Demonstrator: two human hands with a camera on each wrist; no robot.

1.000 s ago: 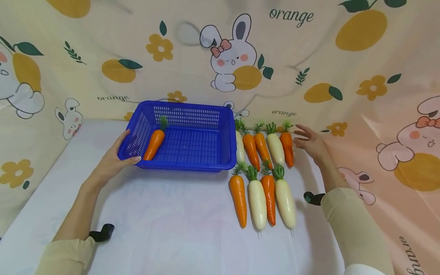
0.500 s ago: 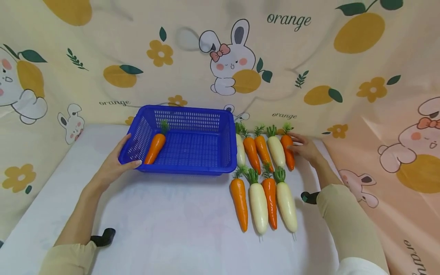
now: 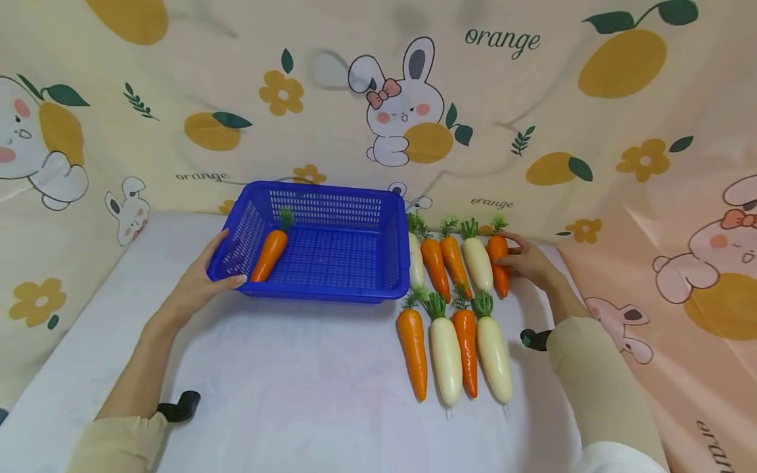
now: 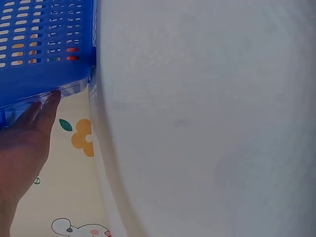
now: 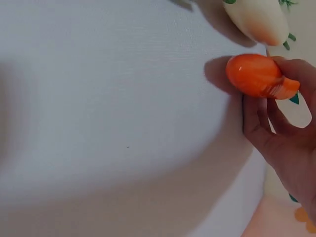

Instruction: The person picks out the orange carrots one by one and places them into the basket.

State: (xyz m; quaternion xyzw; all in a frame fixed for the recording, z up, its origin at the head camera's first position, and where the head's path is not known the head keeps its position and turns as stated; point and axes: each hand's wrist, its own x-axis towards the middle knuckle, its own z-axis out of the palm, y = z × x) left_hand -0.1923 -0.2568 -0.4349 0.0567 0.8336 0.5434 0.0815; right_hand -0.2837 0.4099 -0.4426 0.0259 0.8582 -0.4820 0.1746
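Note:
In the head view, my left hand (image 3: 192, 289) holds the left front corner of a blue plastic basket (image 3: 319, 294), thumb over the rim and fingers along the outer side. One carrot (image 3: 271, 255) lies inside at the basket's left end. On the right, my right hand (image 3: 531, 263) pinches the carrot (image 3: 501, 279) at the right end of the back row. The right wrist view shows this orange carrot (image 5: 252, 76) between thumb and fingers, tip toward the camera. Left of it lies a white radish (image 3: 478, 263).
Carrots (image 3: 435, 266) and a white radish (image 3: 416, 263), partly hidden by the basket, fill out the back row. In front lie carrots (image 3: 412, 355) and white radishes (image 3: 446, 361). Behind the white table (image 3: 296, 394) hangs a printed cloth (image 3: 331, 144).
My right hand has moved left from beside the back row's end carrot and taken hold of it. My left hand stays on the basket. The whole view has shifted slightly.

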